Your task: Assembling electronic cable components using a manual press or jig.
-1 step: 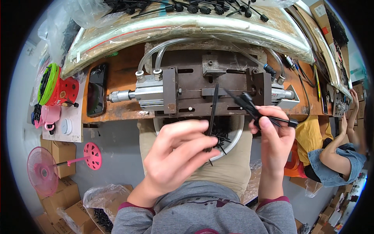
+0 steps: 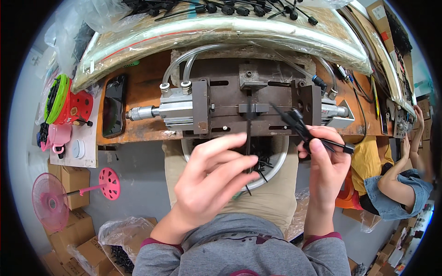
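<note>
A thin black strip is pinched near its lower end by the thumb and first two fingers of the left hand, the other fingers spread loosely; the strip runs straight up from the fingertips into the centre slot of a dark metal fixture w/ a pneumatic cylinder off to the left. A small bundle of black strips w/ connector heads is held in the right hand, fingers curled shut round it, heads sticking up past the fingertips, one end pointing right. Just below and behind the left fingertips a white bowl of more black pieces is seen, resting on the lap. Risk, as judged: the strip could be seated crooked if the pinch slips, as the grip is low on a long, flexible part; fingertips are near the clamp jaws, so a pinch injury could be caused if the cylinder were fired early; loose strips could be dropped from the right-hand bundle. Bench is worn orange wood, w/ a black phone lying flat and plastic-wrapped curved stock across the back. Cartons, a pink fan and another person at right are seen around.
</note>
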A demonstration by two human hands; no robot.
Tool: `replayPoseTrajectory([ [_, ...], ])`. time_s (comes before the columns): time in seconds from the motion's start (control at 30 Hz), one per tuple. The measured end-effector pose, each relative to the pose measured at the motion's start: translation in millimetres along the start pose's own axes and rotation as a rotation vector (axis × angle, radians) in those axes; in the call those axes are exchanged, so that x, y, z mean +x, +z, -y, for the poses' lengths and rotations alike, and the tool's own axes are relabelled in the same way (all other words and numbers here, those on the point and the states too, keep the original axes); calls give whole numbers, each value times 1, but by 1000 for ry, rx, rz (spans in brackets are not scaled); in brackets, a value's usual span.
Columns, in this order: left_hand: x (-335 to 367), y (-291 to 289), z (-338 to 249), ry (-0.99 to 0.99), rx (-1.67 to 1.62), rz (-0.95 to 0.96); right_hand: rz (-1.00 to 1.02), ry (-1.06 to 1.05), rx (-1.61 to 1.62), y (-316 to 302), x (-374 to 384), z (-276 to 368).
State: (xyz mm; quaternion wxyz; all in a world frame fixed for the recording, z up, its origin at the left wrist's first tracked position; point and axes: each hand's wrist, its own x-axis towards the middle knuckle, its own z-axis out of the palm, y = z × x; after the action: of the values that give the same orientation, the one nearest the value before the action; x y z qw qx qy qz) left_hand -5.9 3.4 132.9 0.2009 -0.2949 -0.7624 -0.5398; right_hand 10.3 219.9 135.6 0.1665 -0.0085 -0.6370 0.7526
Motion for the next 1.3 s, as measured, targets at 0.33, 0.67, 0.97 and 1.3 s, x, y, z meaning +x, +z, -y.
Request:
replayPoseTrajectory([
  [0.33,4,35,25,66,514,180,-62,-99,26,-1,-6,-8],
  [0.67,15,33,25,44,603,230,-86,-84,43,-2,-11,-13],
  [0.97,17,28,3,91,399,119,-44,-81,86,12,-17,-21],
  [1.3,11,31,1,91,118,18,16,-38,68,25,-24,-26],
])
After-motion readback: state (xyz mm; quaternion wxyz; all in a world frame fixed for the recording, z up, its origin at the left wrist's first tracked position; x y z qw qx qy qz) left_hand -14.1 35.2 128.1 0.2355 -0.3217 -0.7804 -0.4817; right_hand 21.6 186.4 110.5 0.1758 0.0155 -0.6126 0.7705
